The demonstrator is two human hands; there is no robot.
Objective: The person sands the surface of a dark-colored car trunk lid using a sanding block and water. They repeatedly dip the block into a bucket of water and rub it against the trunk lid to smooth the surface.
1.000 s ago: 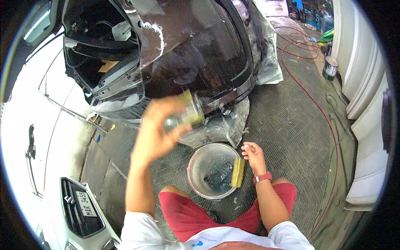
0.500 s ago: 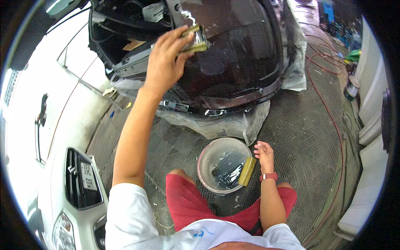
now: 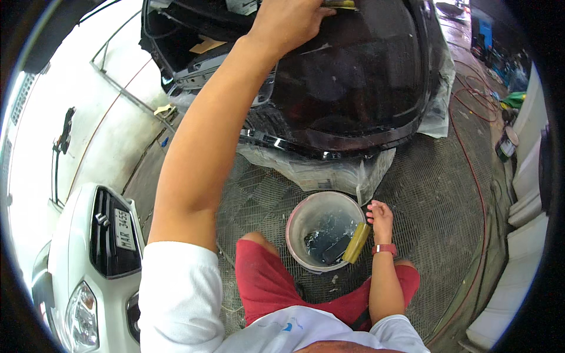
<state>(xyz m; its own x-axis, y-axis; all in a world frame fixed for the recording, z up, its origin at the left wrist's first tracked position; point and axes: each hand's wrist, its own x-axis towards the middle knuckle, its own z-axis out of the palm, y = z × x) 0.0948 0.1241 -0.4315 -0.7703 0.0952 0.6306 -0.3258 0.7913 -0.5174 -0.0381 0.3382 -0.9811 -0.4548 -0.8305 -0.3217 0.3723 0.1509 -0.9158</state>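
My left hand reaches far forward over a dark, glossy car body panel, wet in places. Its fingers are closed on a yellow-edged block, mostly cut off by the upper edge of the view. My right hand hangs by the rim of a round bucket, fingers loosely bent and slightly apart, nothing in them. Below its fingertips, an olive-yellow half-round piece leans on the bucket's right rim. Water and a dark rectangular object show inside the bucket.
Plastic sheeting hangs under the panel's near edge. A white car stands close on my left. Along the right, a red hose runs over the ribbed floor mat, past a can by the white covers.
My left hand has gone farther forward and right with the block, up to the view's top edge. My right hand stays by the bucket. The view has shifted slightly.
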